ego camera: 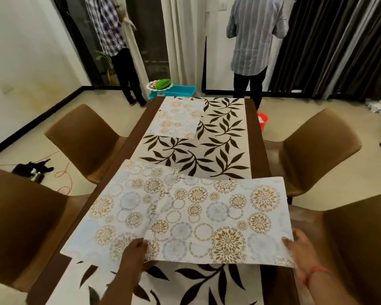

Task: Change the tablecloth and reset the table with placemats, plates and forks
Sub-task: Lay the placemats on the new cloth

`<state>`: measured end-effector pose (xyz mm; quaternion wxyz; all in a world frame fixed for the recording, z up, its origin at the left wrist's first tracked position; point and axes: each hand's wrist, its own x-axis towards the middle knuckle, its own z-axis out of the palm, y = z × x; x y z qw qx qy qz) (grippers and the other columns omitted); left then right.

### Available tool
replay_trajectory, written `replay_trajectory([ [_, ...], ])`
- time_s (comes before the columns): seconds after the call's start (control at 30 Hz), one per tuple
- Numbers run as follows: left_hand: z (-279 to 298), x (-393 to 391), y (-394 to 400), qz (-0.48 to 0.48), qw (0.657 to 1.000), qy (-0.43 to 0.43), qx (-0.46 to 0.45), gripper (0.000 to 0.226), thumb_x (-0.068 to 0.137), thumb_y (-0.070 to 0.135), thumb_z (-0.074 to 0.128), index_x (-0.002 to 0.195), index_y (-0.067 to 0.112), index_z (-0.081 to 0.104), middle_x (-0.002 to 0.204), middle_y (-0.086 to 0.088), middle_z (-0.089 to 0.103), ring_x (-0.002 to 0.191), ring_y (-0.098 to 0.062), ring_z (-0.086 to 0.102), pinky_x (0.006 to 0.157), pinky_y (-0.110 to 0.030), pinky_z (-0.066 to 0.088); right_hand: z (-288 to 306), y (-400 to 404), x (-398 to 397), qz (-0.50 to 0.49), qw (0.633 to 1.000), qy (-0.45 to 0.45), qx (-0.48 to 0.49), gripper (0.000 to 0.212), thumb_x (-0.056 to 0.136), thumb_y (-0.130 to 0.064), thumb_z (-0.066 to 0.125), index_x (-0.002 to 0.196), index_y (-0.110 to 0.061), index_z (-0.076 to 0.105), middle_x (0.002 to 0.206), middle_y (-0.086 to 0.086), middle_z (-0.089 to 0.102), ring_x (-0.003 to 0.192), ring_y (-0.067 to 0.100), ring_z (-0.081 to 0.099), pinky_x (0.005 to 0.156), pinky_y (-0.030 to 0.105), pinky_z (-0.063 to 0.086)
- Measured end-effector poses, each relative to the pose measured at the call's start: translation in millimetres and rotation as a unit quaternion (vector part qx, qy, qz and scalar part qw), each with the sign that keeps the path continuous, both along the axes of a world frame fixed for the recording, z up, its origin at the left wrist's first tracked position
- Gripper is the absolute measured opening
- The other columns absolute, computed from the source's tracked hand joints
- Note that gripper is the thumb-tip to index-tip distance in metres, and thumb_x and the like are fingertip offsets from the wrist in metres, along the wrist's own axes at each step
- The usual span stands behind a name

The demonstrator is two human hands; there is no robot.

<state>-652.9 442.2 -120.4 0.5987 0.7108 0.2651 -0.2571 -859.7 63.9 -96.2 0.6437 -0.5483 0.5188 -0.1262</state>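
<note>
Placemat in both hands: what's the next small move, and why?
Probably slide the held placemat right and lay it flat by the near right chair. The left hand and right hand grip its near edge, and it overlaps the near left placemat. Only the far left placemat lies alone on the tablecloth.

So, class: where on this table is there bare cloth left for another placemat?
The far-right stretch of tablecloth, beside the far placemat, lies bare. So does the middle band between that mat and the near left placemat. The near end is crowded: left hand and right hand hold an overlapping placemat.
</note>
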Motion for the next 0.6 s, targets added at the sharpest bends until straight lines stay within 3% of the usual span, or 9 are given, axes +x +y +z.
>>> replay_trajectory([
  [0.1,-13.7,-22.9,-16.8,0.06,0.996,-0.044,0.045,0.017,0.104,0.016,0.05,0.111,0.003,0.058,0.087,-0.017,0.053,0.076,-0.028,0.052,0.066,-0.038,0.05,0.0,-18.1,10.9,0.004,0.999,0.01,-0.037,0.024,0.097,0.003,0.052,0.12,-0.005,0.057,0.106,0.014,0.064,0.079,0.025,0.062,0.06,0.03,0.046],
  [0.17,-16.9,-38.4,-26.0,0.143,0.987,-0.058,0.052,0.019,0.103,0.014,0.048,0.116,0.002,0.056,0.079,-0.016,0.052,0.068,-0.026,0.048,0.065,-0.038,0.043,-1.5,-21.8,18.8,-0.015,0.998,0.018,-0.056,0.03,0.097,0.004,0.05,0.127,0.0,0.054,0.11,0.014,0.061,0.083,0.026,0.058,0.06,0.027,0.041],
  [0.3,-11.2,-59.6,-45.5,0.256,0.962,-0.037,0.085,0.016,0.101,0.01,0.047,0.115,0.017,0.05,0.087,-0.013,0.055,0.067,-0.027,0.05,0.062,-0.037,0.046,-9.9,-21.0,31.7,-0.065,0.996,0.011,-0.053,0.036,0.098,0.0,0.051,0.132,-0.008,0.053,0.118,0.011,0.062,0.097,0.027,0.058,0.081,0.035,0.047],
  [0.37,-13.5,-68.2,-52.6,0.237,0.969,0.006,0.069,0.026,0.096,0.013,0.052,0.121,0.011,0.053,0.114,-0.018,0.057,0.089,-0.037,0.057,0.07,-0.048,0.057,-12.9,-16.3,35.1,-0.085,0.996,0.003,-0.04,0.036,0.097,-0.004,0.053,0.13,-0.017,0.055,0.121,0.006,0.064,0.1,0.027,0.062,0.084,0.04,0.053],
  [0.4,-13.2,-74.1,-57.9,0.201,0.979,0.022,0.028,0.028,0.097,0.008,0.052,0.125,0.007,0.052,0.123,-0.019,0.056,0.096,-0.039,0.057,0.065,-0.047,0.06,-15.0,-14.6,37.0,-0.089,0.996,0.0,-0.032,0.034,0.096,-0.005,0.054,0.127,-0.019,0.055,0.122,0.006,0.065,0.1,0.028,0.064,0.084,0.044,0.055],
  [0.47,0.0,-95.4,-71.3,0.093,0.993,0.06,-0.028,0.02,0.098,-0.004,0.052,0.117,0.0,0.052,0.114,-0.018,0.061,0.085,-0.031,0.06,0.048,-0.03,0.058,-15.3,-8.3,39.1,-0.091,0.996,-0.001,-0.017,0.032,0.096,-0.004,0.054,0.125,-0.018,0.054,0.12,0.007,0.065,0.1,0.029,0.064,0.084,0.046,0.056],
  [0.5,3.8,-107.7,-78.9,0.057,0.993,0.097,-0.034,0.015,0.096,-0.005,0.055,0.111,-0.002,0.054,0.103,-0.017,0.066,0.077,-0.028,0.062,0.049,-0.029,0.058,-13.8,-4.2,39.4,-0.092,0.996,-0.004,-0.014,0.032,0.096,-0.004,0.053,0.125,-0.018,0.053,0.118,0.006,0.064,0.099,0.029,0.064,0.084,0.047,0.056],
  [0.6,8.3,-141.2,-92.1,0.016,0.976,0.178,-0.121,0.026,0.093,0.006,0.064,0.118,0.009,0.061,0.093,-0.02,0.074,0.077,-0.033,0.069,0.072,-0.049,0.061,-9.4,9.0,33.4,-0.094,0.995,-0.001,-0.019,0.032,0.096,-0.007,0.053,0.121,-0.026,0.053,0.115,0.005,0.065,0.099,0.03,0.065,0.086,0.054,0.056],
])
